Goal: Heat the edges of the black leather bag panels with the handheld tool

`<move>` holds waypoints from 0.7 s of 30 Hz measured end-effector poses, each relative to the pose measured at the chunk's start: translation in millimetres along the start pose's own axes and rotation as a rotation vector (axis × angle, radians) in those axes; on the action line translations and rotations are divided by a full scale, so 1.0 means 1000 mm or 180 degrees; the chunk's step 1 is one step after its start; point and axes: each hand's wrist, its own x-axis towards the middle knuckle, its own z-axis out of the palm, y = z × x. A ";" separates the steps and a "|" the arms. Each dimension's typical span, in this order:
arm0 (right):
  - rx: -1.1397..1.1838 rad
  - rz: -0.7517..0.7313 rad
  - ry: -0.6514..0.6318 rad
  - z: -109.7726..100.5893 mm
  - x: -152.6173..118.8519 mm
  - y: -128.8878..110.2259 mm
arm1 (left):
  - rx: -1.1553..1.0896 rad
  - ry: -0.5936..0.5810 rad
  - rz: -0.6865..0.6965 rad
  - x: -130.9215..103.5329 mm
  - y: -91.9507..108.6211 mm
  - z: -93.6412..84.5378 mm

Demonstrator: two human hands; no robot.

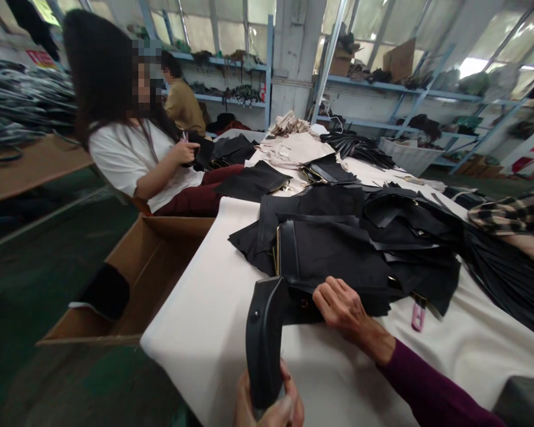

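Note:
A curved black piece (264, 341), smooth and with a small metal stud near its top, stands upright at the lower middle. My left hand (271, 400) is wrapped round its lower end. To the right, my right hand (340, 308), in a purple sleeve, has its fingers curled at the near edge of a black fabric panel (329, 252) with a gold zipper along its left side. Whatever those fingers pinch is too small to make out. More black panels (416, 228) lie heaped behind and to the right. A pink clip (418, 315) lies at their front edge.
An open cardboard box (160, 284) stands left of the white-covered table (204, 308). A seated person in a white shirt (124, 154) is beyond it. Black strips (502, 276) lie at the right, near another person's plaid sleeve (511, 213). Shelves stand behind.

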 end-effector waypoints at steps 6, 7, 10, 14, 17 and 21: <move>-0.0345 0.0435 0.0175 -0.001 -0.020 -0.046 | 0.0182 -0.0254 0.0264 -0.001 0.002 -0.003; -0.0316 0.0459 0.0153 0.000 -0.020 -0.048 | 0.0200 -0.0214 0.0301 -0.002 0.002 -0.003; -0.0127 0.0438 0.0129 0.002 -0.017 -0.044 | 0.0238 -0.0175 0.0274 -0.006 0.001 -0.002; 0.0029 0.0549 0.0118 0.001 -0.017 -0.043 | 0.0178 -0.0328 0.0153 -0.013 -0.002 0.005; 0.0522 0.0939 0.0333 -0.004 -0.028 -0.057 | 0.0199 -0.0302 0.0149 -0.016 -0.004 0.006; 0.3287 0.2836 0.0187 -0.015 -0.033 -0.078 | 0.0175 -0.0136 0.0248 -0.015 -0.005 0.002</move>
